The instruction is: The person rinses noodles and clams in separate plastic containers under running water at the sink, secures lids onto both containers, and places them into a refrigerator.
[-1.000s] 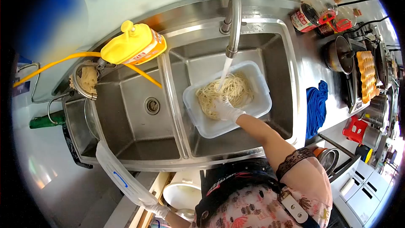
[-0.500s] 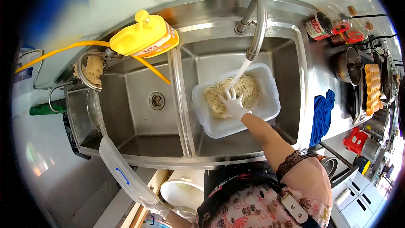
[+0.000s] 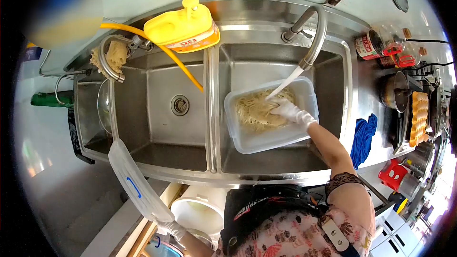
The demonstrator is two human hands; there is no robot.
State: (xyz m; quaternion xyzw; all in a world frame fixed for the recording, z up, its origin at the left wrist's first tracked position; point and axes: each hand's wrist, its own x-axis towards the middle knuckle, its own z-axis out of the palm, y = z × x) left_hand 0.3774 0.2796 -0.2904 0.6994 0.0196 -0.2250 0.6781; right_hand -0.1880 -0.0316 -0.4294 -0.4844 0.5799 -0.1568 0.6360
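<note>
My right hand (image 3: 288, 110), in a white glove, touches the pale noodles (image 3: 254, 109) at the right side of their heap; its fingers are partly in the noodles and water. A white plastic tub (image 3: 247, 143) around them sits tilted in the right basin. Water runs from the curved faucet (image 3: 320, 33) into the tub beside my fingertips. At the lower left my gloved left hand (image 3: 167, 226) is closed on the end of a translucent white plastic lid (image 3: 138, 183) with a blue mark.
A yellow jug (image 3: 183, 28) stands behind the divider, with a yellow hose (image 3: 183, 69) beside it. Left of these is a sponge-like clump (image 3: 115, 57). A blue cloth (image 3: 364, 140), a pot (image 3: 394, 90) and an egg tray (image 3: 419, 119) are on the right counter. Below the sink sits a white bucket (image 3: 197, 209).
My right hand has moved from the left part of the noodles to their right side, and its spread fingers have sunk in. The view has shifted. My left hand still holds the lid.
</note>
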